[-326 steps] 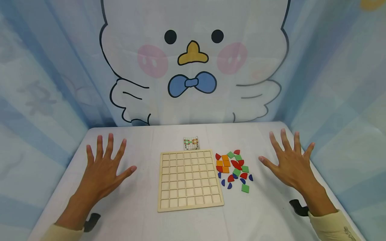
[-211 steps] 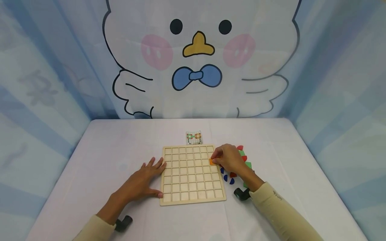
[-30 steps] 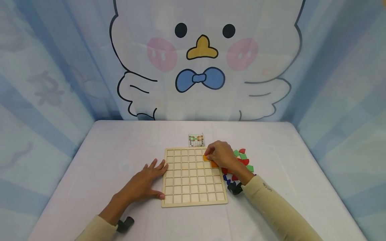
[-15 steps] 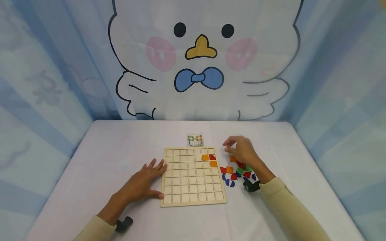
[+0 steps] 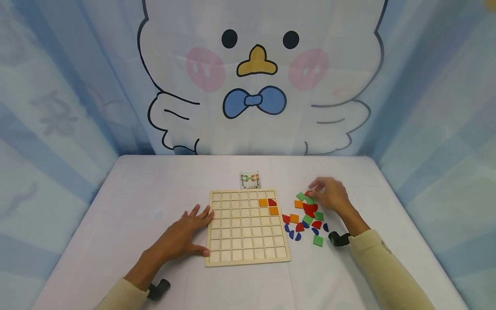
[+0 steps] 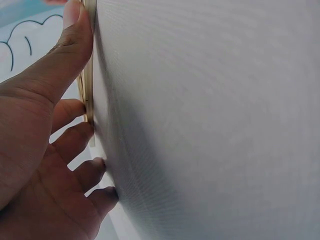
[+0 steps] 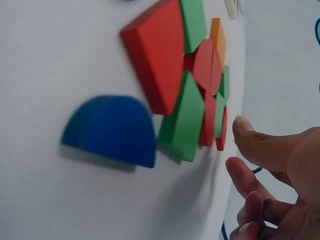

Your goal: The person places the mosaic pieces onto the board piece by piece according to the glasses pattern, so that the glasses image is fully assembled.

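Head view: resting the left hand (image 5: 181, 236) along the left edge of the board (image 5: 248, 261), with fingers spread; hovering with the right hand (image 5: 330, 194) beside the tiles (image 5: 310, 207) right of the board, with thumb and fingertips narrowly apart, apparently holding nothing. Possibly risking lifting two tiles by pinching so tight a cluster, or jolting the inset orange squares (image 5: 263, 202) by pressing the edge too hard.

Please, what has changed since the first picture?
Two orange square tiles and a red quarter-round tile moved left onto the wooden grid board. The left hand moved rightward to its edge; the right hand, leftward to loose tiles. The white printed card stayed.
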Action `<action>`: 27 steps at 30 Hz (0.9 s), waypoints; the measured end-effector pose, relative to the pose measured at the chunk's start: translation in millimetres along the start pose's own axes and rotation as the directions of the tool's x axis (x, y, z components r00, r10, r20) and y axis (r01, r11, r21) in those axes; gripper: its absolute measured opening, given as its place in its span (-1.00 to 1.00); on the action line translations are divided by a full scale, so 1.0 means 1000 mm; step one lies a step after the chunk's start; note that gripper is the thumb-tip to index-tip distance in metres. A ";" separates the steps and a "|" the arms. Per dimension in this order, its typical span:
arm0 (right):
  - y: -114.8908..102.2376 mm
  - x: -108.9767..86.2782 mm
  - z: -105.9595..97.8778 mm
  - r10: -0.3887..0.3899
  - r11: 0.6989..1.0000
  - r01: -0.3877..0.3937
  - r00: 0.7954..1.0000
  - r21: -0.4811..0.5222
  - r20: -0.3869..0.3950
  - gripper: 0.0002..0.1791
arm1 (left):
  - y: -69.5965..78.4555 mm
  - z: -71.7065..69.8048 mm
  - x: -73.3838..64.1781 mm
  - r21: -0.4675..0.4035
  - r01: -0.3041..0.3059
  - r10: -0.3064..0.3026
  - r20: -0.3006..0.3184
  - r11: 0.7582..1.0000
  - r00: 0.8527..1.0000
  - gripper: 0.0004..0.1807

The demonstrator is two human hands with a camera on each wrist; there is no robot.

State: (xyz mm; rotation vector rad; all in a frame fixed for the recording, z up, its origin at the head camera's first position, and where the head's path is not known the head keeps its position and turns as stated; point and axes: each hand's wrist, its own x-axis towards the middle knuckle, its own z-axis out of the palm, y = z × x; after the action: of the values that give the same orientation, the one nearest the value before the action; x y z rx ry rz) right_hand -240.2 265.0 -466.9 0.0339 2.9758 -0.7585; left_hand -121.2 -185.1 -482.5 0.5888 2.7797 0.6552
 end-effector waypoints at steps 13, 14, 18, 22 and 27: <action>-0.001 0.007 0.007 0.020 0.998 -0.020 1.000 -0.051 0.013 -0.80 | 0.000 0.000 0.000 0.004 0.006 -0.006 0.000 1.000 1.000 0.25; -0.001 0.007 0.007 0.016 0.999 -0.015 1.000 -0.044 0.007 -0.81 | 0.001 0.000 0.000 0.002 0.008 -0.008 0.002 1.000 1.000 0.25; -0.006 0.005 0.008 -0.004 1.000 0.004 1.000 0.002 -0.031 -0.85 | 0.000 0.000 0.001 -0.008 0.009 -0.009 0.004 1.000 1.000 0.26; -0.021 0.001 0.008 -0.063 0.997 0.066 0.995 0.040 -0.082 -0.87 | -0.001 0.000 0.001 -0.010 0.010 -0.010 0.003 1.000 1.000 0.26; -0.047 -0.004 0.010 -0.144 0.987 0.149 0.986 0.061 -0.082 -0.91 | 0.000 0.000 0.000 -0.009 0.009 -0.009 0.002 1.000 1.000 0.26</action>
State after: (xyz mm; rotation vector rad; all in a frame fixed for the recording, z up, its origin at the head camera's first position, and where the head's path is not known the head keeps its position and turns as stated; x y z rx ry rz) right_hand -237.0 218.8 -453.4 -0.1581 3.0518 -0.8925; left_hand -121.5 -185.4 -482.6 0.5738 2.7741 0.6650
